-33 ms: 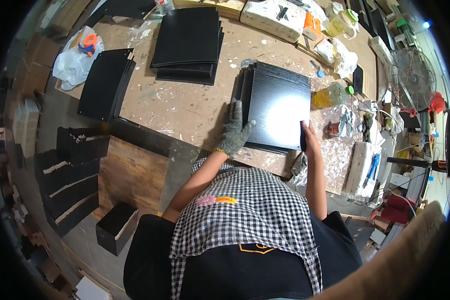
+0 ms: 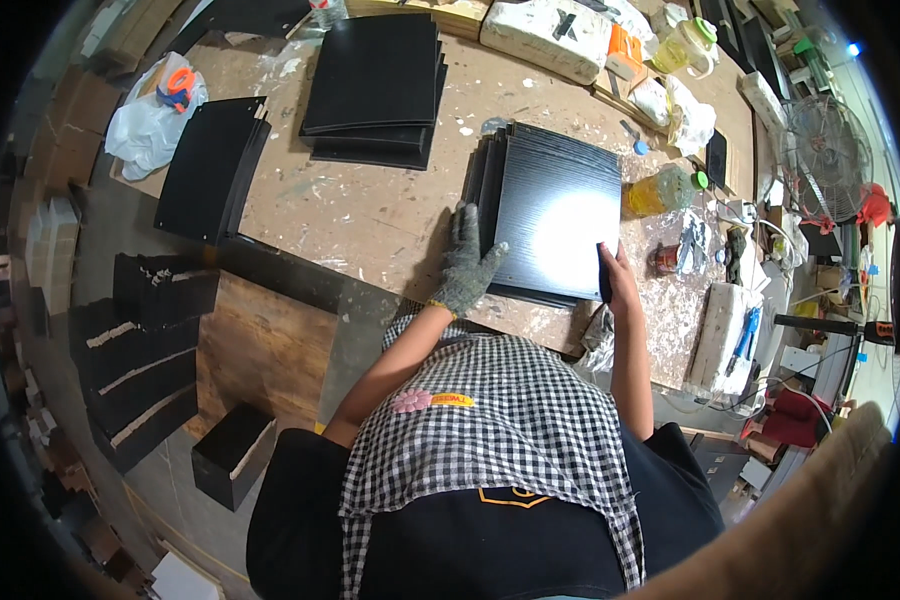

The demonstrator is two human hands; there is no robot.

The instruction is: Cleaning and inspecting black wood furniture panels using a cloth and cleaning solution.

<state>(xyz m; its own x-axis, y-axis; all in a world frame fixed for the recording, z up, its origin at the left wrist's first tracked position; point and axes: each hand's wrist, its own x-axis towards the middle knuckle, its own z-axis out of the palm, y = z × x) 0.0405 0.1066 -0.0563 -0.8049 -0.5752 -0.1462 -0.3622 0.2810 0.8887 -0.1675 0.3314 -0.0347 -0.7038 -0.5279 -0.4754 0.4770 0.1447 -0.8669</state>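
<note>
A stack of black wood-grain panels (image 2: 555, 200) lies before me on the workbench, its top sheet shining with reflected light. My left hand (image 2: 464, 270), in a grey knit glove, rests along the stack's left side, with its fingers stretched out and its thumb over the top panel's near left corner. At the near right corner, my bare right hand (image 2: 621, 278) is closed round the top panel's edge. The undersides of its fingers are hidden. Lower panels stick out unevenly on the left side of the stack.
Another black panel stack (image 2: 370, 80) lies farther back, and a smaller one (image 2: 210, 170) overhangs the bench's left edge. A bottle of yellow liquid (image 2: 660, 192) stands close to the right of my stack. Black boxes (image 2: 232, 455) sit at lower left; a fan (image 2: 825, 160) stands right.
My gloved left hand has slid slightly toward me along the stack's left side. My right hand keeps its place at the near right corner.
</note>
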